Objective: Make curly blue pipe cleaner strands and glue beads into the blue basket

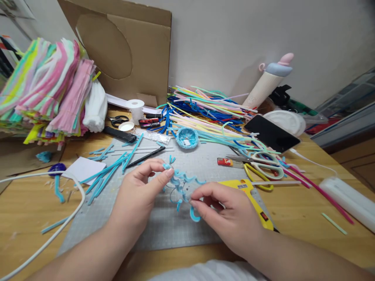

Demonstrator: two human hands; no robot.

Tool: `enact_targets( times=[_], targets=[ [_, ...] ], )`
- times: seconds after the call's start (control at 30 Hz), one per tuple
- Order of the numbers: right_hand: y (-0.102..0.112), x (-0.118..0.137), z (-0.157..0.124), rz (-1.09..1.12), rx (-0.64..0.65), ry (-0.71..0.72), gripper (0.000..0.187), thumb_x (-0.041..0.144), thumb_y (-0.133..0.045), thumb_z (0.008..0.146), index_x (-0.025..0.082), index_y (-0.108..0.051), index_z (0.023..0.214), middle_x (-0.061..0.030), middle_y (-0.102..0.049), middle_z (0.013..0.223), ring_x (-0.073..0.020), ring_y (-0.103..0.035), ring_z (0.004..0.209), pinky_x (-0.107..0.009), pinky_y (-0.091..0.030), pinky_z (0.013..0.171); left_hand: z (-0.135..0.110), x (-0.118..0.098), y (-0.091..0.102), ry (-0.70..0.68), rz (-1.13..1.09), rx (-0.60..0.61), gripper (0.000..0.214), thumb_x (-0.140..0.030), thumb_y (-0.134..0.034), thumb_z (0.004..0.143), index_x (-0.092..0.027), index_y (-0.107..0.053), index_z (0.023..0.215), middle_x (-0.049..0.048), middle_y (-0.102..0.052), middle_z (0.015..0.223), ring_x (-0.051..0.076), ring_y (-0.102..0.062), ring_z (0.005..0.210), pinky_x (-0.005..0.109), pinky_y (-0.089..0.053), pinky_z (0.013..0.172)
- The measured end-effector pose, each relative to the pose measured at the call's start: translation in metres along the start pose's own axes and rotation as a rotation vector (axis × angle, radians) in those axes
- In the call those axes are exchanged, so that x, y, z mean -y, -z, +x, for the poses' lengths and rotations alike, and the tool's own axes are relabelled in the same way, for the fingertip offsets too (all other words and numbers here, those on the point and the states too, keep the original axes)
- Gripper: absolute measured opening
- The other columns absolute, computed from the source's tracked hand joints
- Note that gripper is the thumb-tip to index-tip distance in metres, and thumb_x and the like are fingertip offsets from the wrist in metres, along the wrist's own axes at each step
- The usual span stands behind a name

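Head view shows two bare hands over one grey mat (164, 240) on a wooden bench (304, 210). One blue curly piece (176, 180) is held up between them, over the middle of the mat. The left hand (137, 189) has its thumb and finger squeezed on the top of it. The right hand (230, 207) pinches its lower end, with the two fingertips touching. One blue fuzzy bowl (187, 138) sits behind, near the back of the mat. One black pen (146, 157) lies to the left, beside a bunch of blue sticks (109, 172) (they cross over each other, so I can't count them all). On the right are one yellow tool (260, 210), one red lighter (224, 162), one pair of scissors with pale handles (268, 164) and one black phone (272, 132). One big cardboard sheet (150, 50) stands at the back.
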State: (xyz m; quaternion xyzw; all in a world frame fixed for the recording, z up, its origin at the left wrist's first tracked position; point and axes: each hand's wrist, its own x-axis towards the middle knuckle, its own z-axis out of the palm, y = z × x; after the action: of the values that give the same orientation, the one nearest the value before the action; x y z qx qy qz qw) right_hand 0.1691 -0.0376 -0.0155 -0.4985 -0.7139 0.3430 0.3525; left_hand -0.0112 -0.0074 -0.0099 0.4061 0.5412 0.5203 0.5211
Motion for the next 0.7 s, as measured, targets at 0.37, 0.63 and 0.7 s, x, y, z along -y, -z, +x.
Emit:
enact_targets(
  times=[0.37, 0.63, 0.7],
  targets=[
    [0.006, 0.002, -0.003, 0.117, -0.015, -0.028, 0.012, 0.025, -0.057, 0.086, 0.024, -0.065, 0.094, -0.0007, -0.066, 0.074, -0.0122, -0.057, 0.056, -0.022, -0.042, 0.044, 0.001, -0.005, 0.000, 0.067, -0.126, 0.029, 0.015, -0.028, -0.078, 0.066, -0.019, -0.066, 0.066, -0.0027, -0.062, 0.078, 0.013, -0.053, 0.076, 0.023, -0.041, 0.069],
    [0.012, -0.002, -0.010, -0.071, -0.084, 0.137, 0.027, 0.034, -0.067, 0.082, 0.026, -0.053, 0.104, 0.0016, -0.061, 0.075, -0.0125, -0.059, 0.058, -0.023, -0.043, 0.048, 0.005, -0.009, 0.002, 0.103, -0.240, -0.049, 0.020, -0.026, -0.083, 0.060, -0.019, -0.066, 0.066, -0.0041, -0.065, 0.070, 0.012, -0.056, 0.071, 0.023, -0.042, 0.068],
    [0.012, -0.001, -0.007, -0.151, -0.075, 0.138, 0.022, 0.037, -0.067, 0.081, 0.024, -0.055, 0.095, 0.0026, -0.060, 0.068, -0.0123, -0.057, 0.054, -0.024, -0.041, 0.047, 0.005, -0.009, 0.002, 0.106, -0.241, -0.052, 0.020, -0.027, -0.083, 0.060, -0.019, -0.066, 0.066, -0.0041, -0.066, 0.070, 0.012, -0.055, 0.070, 0.023, -0.042, 0.067]
  ],
)
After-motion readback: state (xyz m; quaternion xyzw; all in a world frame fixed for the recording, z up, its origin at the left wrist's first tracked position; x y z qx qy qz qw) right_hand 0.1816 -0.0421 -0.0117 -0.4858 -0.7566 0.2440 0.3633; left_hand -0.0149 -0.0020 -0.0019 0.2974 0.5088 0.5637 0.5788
